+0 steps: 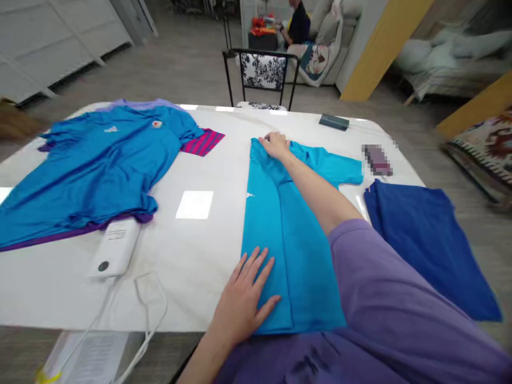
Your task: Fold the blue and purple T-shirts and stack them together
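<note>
In front of me a bright turquoise shirt lies folded lengthwise on the white table, one short sleeve sticking out to the right. My left hand rests flat on its lower left part, fingers spread. Farther up, at the collar end, my right hand has its fingers bent and closed on the fabric. My right forearm crosses over the shirt and hides part of it.
Blue shirts lie spread over purple and striped garments at left, beside a white device with cables. Folded dark blue cloth, a pixelated item and a dark case are right. A chair stands beyond; a person sits behind.
</note>
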A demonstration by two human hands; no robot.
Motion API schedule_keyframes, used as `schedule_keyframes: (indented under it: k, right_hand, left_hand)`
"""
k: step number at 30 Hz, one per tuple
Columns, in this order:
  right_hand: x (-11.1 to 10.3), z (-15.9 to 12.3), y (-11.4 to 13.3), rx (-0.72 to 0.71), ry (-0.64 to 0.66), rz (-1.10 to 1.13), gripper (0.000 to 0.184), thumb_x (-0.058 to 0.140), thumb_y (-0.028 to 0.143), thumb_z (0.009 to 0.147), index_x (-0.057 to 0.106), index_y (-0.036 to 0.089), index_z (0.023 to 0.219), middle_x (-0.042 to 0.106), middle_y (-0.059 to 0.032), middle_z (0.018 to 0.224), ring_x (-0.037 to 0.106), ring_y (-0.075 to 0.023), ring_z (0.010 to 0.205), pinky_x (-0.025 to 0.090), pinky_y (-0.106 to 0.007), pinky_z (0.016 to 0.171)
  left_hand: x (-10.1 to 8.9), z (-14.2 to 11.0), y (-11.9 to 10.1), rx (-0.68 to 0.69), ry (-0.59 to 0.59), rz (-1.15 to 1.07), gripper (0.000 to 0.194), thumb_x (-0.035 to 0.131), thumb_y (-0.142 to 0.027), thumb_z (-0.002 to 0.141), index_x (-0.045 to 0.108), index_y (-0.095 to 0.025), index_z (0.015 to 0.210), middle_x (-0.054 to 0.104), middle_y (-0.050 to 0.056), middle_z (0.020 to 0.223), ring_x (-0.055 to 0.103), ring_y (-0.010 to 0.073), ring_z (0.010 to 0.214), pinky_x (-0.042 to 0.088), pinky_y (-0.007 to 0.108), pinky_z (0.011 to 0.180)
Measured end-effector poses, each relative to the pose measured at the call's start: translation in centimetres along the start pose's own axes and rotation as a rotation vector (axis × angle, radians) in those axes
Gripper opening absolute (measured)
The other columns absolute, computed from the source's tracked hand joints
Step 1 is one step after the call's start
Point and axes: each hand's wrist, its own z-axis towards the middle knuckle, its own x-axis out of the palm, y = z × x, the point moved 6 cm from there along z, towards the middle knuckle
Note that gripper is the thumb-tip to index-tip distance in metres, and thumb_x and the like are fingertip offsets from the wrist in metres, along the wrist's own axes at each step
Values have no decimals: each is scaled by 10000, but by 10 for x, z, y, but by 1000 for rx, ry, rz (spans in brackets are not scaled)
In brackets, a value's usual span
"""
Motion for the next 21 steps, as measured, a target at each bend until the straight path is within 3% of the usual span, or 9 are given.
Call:
schedule_keyframes:
  k: [3, 6, 9, 12, 14, 16, 18, 21]
  right_hand:
    - [20, 28, 10, 30, 51, -15, 511, 571, 664, 1084, 767, 249, 1309, 684, -160, 1535, 533, -451, 1499, 392, -729, 1274]
    - [34, 45, 14, 48, 56, -32, 377, 580, 522, 1093, 742, 264, 1315, 704, -143, 1499, 551, -440, 1477, 370, -755, 1272]
    - [40, 45, 18, 40, 16, -70, 416, 506, 485, 1126, 682, 231, 1405, 656, -188, 1537, 530, -442, 1493, 328, -792, 1277]
    - [33, 32, 26, -46, -49, -108, 565, 448, 585, 1151, 604, 178, 1510, 584, -243, 1590, 481, -465, 1529, 302, -805, 1283]
    - [16, 21, 25, -121, -82, -132, 647, 416, 661, 1158, 568, 170, 1550, 559, -250, 1609, 467, -470, 1538, 302, -798, 1291]
    - [-11, 9, 7, -165, -86, -170, 678, 393, 702, 1163, 566, 176, 1553, 560, -241, 1604, 476, -468, 1533, 316, -784, 1295]
    - [-49, -7, -32, -146, -79, -219, 686, 402, 708, 1166, 594, 157, 1527, 573, -245, 1581, 499, -473, 1517, 345, -769, 1284]
    - [-112, -46, -124, 8, -59, -319, 681, 458, 638, 1183, 620, 64, 1511, 564, -296, 1580, 530, -471, 1493, 391, -728, 1262]
  left_hand:
    - [0, 1, 0, -9, 10, -13, 874, 573, -630, 1137, 286, -227, 1857, 265, 71, 1925, 313, 335, 1774, 283, 516, 1446]
    - [1, 0, 1, -31, 30, -34, 977, 589, -729, 1090, 266, -225, 1863, 253, 77, 1928, 288, 354, 1782, 300, 536, 1435]
    - [1, -2, 2, -48, 41, -60, 1116, 609, -860, 1008, 270, -226, 1862, 240, 86, 1931, 265, 381, 1787, 311, 561, 1425]
    - [2, -2, 2, -38, 39, -62, 1200, 609, -935, 955, 278, -218, 1860, 236, 105, 1931, 255, 393, 1788, 293, 567, 1421]
    - [2, -2, 4, -26, 25, -66, 1208, 635, -929, 946, 287, -217, 1857, 245, 114, 1929, 257, 392, 1786, 277, 557, 1421]
    - [1, -4, 7, -5, 15, -67, 1198, 670, -904, 943, 300, -219, 1853, 260, 119, 1924, 266, 392, 1780, 268, 550, 1417]
    - [-2, -6, 9, 26, 11, -58, 1171, 689, -872, 951, 320, -210, 1844, 278, 139, 1916, 279, 407, 1768, 276, 566, 1401]
    - [-9, -2, 0, 35, -1, -52, 1030, 699, -767, 1003, 403, -183, 1798, 367, 209, 1861, 361, 455, 1705, 334, 622, 1324]
